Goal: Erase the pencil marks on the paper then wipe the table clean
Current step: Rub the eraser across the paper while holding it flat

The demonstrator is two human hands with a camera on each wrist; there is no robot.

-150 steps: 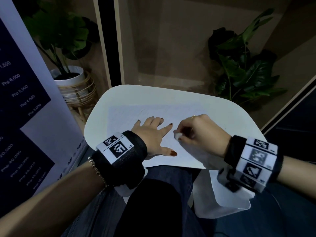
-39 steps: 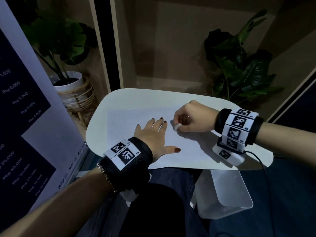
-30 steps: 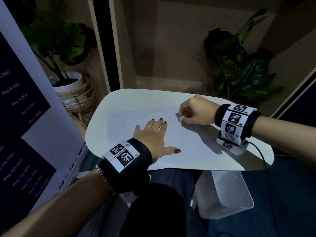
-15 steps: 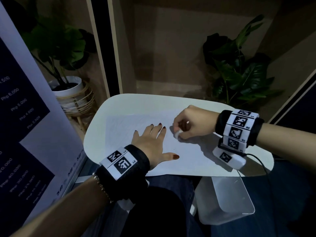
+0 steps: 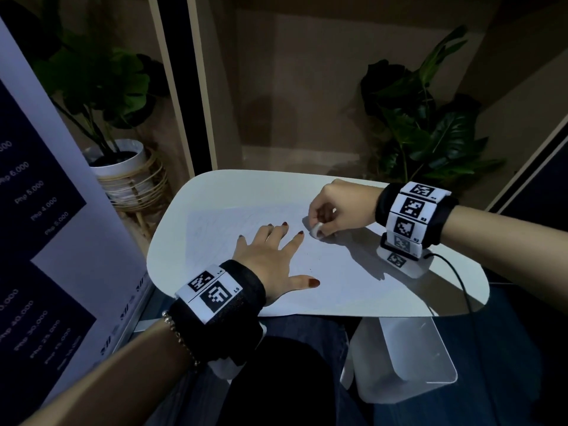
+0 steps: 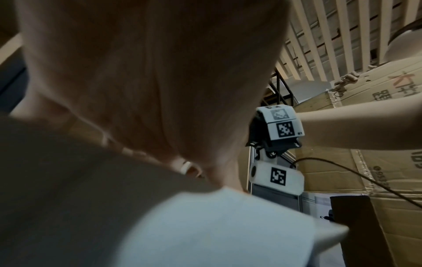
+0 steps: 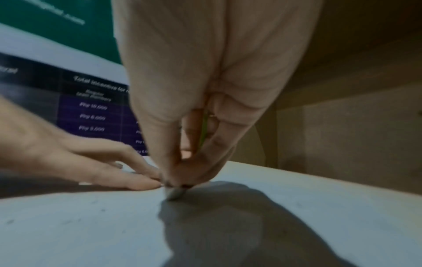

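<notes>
Right hand (image 5: pixel 339 207) moved back toward left, grip pinching eraser (image 5: pixel 316 230) on paper (image 5: pixel 338 272); left hand (image 5: pixel 270 256) flat (fingers spread).

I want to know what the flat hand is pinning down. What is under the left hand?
The left hand lies flat, fingers spread, on the sheet of paper, which lies on the white table. Any pencil marks beneath the palm are covered and cannot be seen.

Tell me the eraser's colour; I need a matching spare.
White: the eraser pinched in the right hand shows best in the head view.
</notes>
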